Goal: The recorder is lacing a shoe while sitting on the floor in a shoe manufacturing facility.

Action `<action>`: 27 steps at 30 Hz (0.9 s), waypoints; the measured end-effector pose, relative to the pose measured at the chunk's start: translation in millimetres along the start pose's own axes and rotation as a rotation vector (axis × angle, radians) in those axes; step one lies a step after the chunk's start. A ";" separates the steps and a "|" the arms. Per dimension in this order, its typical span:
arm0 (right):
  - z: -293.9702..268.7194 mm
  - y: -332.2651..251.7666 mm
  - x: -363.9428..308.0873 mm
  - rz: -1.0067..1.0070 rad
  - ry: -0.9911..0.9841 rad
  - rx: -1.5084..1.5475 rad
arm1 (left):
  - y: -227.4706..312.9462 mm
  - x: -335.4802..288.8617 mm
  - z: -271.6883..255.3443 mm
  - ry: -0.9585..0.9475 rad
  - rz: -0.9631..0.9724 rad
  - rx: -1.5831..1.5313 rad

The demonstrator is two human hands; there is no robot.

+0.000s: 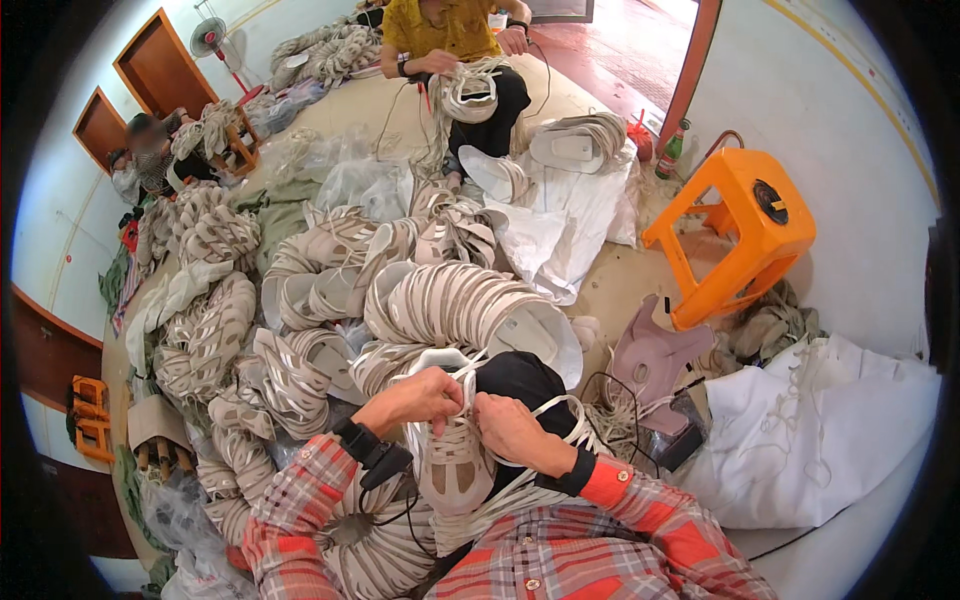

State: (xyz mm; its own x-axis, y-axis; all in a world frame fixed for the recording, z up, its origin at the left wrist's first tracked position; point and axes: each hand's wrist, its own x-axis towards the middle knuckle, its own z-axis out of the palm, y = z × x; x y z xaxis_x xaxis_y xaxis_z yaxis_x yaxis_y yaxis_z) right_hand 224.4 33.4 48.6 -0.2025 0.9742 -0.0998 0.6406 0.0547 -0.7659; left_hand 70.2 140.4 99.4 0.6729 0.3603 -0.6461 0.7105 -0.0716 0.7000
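A beige shoe upper (452, 472) rests on my lap, its toe toward me and its lacing facing up. My left hand (418, 398) is closed at the upper left of the lacing, fingers pinched on a pale shoelace (468, 380). Close beside it, on the right of the lacing, my right hand (518, 430) pinches the lace as well. Loose laces hang in loops by my right wrist. Exactly where the lace passes between my fingertips is hidden.
Bundled shoe uppers (470, 310) lie ahead, with more piles to the left. An orange stool (740, 220) stands right, behind a mauve plastic piece (655, 350) and a white sack (810, 440). A green bottle (672, 150) is near the doorway. Another person (440, 30) handles uppers opposite.
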 end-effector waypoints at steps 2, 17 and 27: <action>1.4 -0.3 0.8 -0.041 0.026 0.028 | -5.0 5.0 1.4 0.007 0.012 0.093; -6.0 -4.2 -9.4 -0.390 0.145 -0.470 | -17.4 -47.5 14.2 0.563 0.210 0.538; -78.0 -2.8 -10.0 -0.029 -0.172 0.107 | -29.4 -47.3 41.9 0.243 -0.074 -0.558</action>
State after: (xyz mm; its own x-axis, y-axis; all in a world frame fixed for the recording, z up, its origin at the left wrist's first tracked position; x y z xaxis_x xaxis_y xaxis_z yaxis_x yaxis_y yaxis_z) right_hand 282.4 40.6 101.2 -0.3496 0.9201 -0.1766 0.5521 0.0500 -0.8323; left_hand 26.1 86.5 96.7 0.5128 0.5519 -0.6575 0.4947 0.4360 0.7518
